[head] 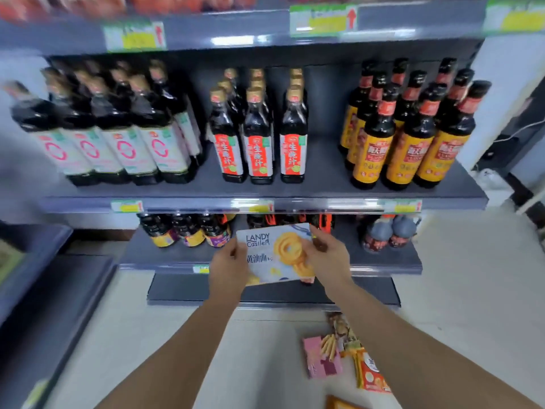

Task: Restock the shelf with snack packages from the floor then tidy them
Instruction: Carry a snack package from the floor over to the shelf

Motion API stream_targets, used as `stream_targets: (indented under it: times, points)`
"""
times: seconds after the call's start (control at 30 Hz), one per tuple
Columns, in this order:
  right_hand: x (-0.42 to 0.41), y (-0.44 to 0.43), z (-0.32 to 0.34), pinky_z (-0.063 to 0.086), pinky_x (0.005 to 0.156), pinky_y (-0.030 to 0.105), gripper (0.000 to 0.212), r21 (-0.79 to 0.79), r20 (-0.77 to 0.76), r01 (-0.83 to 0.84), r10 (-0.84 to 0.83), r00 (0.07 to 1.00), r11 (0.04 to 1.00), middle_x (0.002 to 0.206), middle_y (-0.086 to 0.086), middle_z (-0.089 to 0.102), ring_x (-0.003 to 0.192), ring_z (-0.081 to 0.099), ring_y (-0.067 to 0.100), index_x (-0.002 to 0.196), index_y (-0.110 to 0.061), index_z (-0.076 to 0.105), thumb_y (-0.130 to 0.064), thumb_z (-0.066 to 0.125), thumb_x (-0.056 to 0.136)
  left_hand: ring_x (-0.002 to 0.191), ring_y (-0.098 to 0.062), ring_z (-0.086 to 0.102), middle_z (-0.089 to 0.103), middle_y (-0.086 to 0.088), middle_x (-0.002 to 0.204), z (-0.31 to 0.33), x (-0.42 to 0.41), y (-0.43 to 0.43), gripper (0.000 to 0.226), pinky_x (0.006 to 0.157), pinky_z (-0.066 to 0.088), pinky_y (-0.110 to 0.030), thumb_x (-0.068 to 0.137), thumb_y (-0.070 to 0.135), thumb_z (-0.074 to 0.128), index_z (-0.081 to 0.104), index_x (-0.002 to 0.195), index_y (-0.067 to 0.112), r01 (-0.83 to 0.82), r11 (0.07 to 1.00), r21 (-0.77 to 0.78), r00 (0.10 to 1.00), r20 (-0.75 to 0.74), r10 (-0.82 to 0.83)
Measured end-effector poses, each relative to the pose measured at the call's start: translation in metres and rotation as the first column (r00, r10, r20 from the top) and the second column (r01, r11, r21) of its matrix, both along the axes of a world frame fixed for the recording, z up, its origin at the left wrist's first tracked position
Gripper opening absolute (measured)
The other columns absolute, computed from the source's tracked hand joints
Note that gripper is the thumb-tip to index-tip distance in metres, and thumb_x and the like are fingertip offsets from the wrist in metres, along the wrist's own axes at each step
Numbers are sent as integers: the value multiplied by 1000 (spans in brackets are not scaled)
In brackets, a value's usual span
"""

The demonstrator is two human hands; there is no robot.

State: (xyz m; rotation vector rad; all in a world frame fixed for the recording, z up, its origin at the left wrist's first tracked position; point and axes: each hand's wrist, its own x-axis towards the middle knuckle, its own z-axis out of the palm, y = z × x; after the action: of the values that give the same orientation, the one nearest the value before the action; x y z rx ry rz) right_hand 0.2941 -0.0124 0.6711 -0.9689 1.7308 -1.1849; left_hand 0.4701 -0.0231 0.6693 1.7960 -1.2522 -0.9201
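A pale blue cookie box [275, 246] marked "Landy Castle", with yellow ring cookies printed on it, is held in front of the lower shelf [177, 255]. My left hand [228, 268] grips its left edge and my right hand [328, 253] grips its right edge. On the floor at the lower right lie a pink snack box [321, 357], an orange snack packet [373, 374] and a brown snack bag [343, 329], apart from both hands. The corner of one more orange pack [339, 404] shows at the bottom edge.
Dark sauce bottles fill the middle shelf [265, 202] in three groups. The lower shelf holds bottles [188, 230] at the back left and round bottles [389, 234] at the right. Below it is a bare bottom shelf [191, 290]. Another shelving unit [35, 290] stands at the left.
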Motion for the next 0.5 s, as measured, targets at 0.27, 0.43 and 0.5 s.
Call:
stream_targets:
  times: [0.27,0.43,0.5]
  points:
    - [175,-38,52,42,106,36,38,-70,-89,-287,280,956,955,128,2,60,118,56,18,126,-19,63,-19,67,88,81,-34,63,65,-11,80,52,174,8,27,69,50,-39,98,30,44,66,105,14,-251,968,-20,968,26,251]
    - [284,-53,84,45,104,40,38,-129,-119,-427,413,903,895,125,4,63,116,58,20,125,-26,64,-23,68,87,95,-25,64,72,-3,101,93,276,24,28,85,53,-39,95,31,47,68,113,23,-402,910,-104,915,0,404]
    - [325,-57,98,45,104,41,38,-163,-120,-479,465,877,862,126,3,64,116,58,20,125,-25,64,-22,67,87,96,-26,64,72,-3,101,109,313,32,26,87,52,-39,95,30,47,69,107,23,-441,887,-135,895,13,447]
